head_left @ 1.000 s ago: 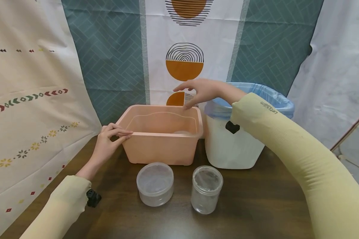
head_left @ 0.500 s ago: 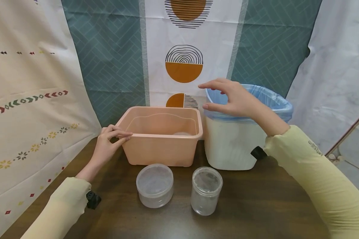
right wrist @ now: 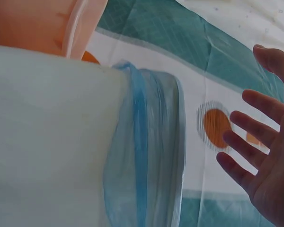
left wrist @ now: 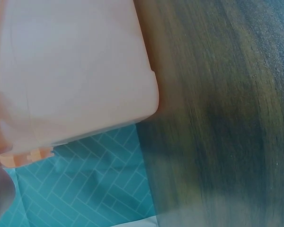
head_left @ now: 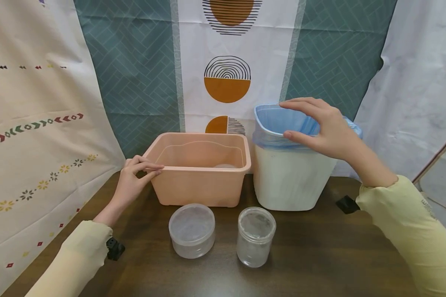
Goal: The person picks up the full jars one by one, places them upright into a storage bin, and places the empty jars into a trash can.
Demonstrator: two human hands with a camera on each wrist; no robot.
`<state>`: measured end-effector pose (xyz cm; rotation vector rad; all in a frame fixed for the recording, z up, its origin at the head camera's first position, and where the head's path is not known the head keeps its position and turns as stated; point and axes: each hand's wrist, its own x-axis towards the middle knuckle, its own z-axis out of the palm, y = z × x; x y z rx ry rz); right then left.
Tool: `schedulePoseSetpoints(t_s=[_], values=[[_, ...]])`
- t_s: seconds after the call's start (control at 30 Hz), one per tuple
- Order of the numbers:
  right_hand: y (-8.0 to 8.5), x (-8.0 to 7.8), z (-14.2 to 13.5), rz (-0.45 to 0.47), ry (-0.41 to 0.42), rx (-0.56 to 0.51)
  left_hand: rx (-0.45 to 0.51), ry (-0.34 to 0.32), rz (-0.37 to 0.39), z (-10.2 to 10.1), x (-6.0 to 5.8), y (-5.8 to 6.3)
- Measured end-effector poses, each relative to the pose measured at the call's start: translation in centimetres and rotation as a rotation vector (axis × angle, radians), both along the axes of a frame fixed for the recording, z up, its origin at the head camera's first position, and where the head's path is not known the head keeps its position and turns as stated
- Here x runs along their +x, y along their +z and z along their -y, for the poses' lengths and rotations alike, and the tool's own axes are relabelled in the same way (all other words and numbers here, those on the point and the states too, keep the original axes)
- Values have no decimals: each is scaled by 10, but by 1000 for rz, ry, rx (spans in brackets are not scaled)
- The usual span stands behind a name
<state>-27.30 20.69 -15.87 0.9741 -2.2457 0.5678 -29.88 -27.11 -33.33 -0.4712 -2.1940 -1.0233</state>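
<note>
My left hand (head_left: 134, 175) pinches the left front corner of the rim of a peach plastic tub (head_left: 198, 185), thumb outside it. Part of a pale, rounded thing (head_left: 226, 166) shows inside the tub; its kind is unclear. To the right stands a white trash bin (head_left: 286, 181) lined with a blue bag (head_left: 269, 138). Beside the bin's opening my right hand (head_left: 328, 130) is raised, fingers spread from the thumb, holding nothing. In the right wrist view, this hand (right wrist: 270, 156) is apart from the bag-covered rim.
In front of the tub, on the dark wooden table (head_left: 312, 255), stand a low round clear container (head_left: 192, 231) and a taller clear jar (head_left: 256, 239), both lidded. Patterned cloths (head_left: 141, 62) hang behind and at the sides.
My right hand has moved rightward, from above the tub's right edge across to the bin's opening. The left hand, tub and both clear containers have stayed in place.
</note>
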Motion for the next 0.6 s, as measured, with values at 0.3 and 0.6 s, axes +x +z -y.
schedulePoseSetpoints(t_s=[0.3,0.6], values=[[-10,1,-32,-102,-14,-67,4,-1,-9,0,0,0],[-27,-8,-60,-204,-6,-158,9,-5,-5,0,0,-1]])
